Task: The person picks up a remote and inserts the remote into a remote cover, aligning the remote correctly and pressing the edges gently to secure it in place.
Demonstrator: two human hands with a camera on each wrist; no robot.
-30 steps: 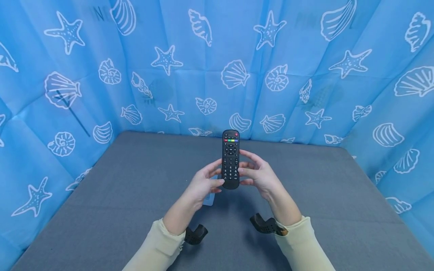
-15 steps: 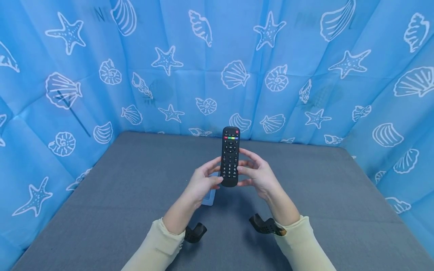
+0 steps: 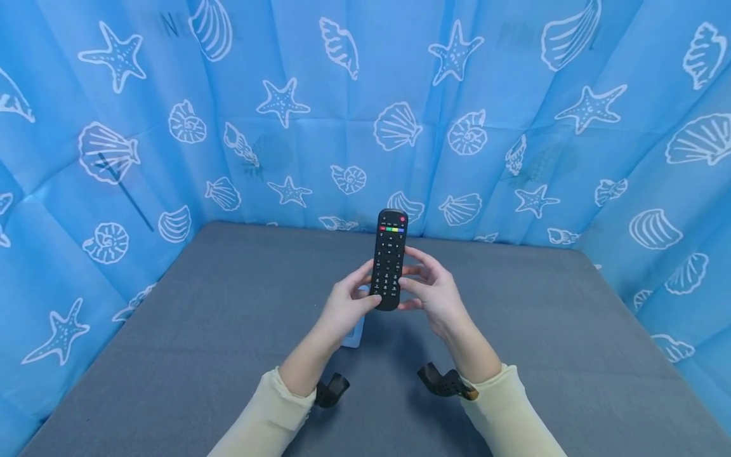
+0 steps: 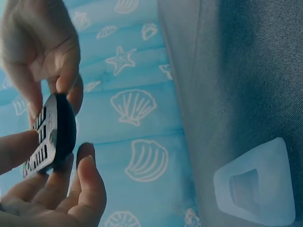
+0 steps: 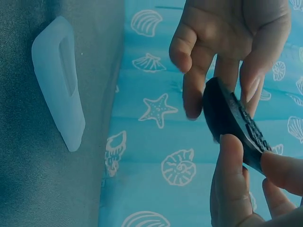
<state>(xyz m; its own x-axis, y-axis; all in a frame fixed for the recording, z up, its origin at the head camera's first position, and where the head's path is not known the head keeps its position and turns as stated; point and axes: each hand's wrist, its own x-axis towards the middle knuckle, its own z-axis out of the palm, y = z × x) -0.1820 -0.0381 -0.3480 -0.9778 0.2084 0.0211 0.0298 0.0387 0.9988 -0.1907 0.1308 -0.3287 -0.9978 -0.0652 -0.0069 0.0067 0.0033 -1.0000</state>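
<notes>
A black remote control [image 3: 389, 260] stands nearly upright above the table, its button side toward the head camera. My left hand [image 3: 342, 309] grips its lower left edge, with the thumb on the front near the bottom. On the other side my right hand [image 3: 436, 295] holds the right edge, thumb on the front and fingers behind. In the left wrist view the remote control [image 4: 54, 132] shows its end, pinched between the left fingers and thumb. Beneath the left hand lies a pale blue, translucent sleeve-like piece [image 3: 354, 335] with a cut-out, partly hidden by that hand.
The grey cloth-covered table [image 3: 257, 304] extends all round the hands. Behind it and at both sides hangs a blue curtain [image 3: 354, 127] with white shells and starfish. A black bracket [image 3: 331, 390] sits at the left wrist and another black bracket [image 3: 442, 383] at the right.
The remote control has risen a little and leans slightly to the right at its top. Both hands have moved up with it and keep their hold. The pale blue piece lies where it was.
</notes>
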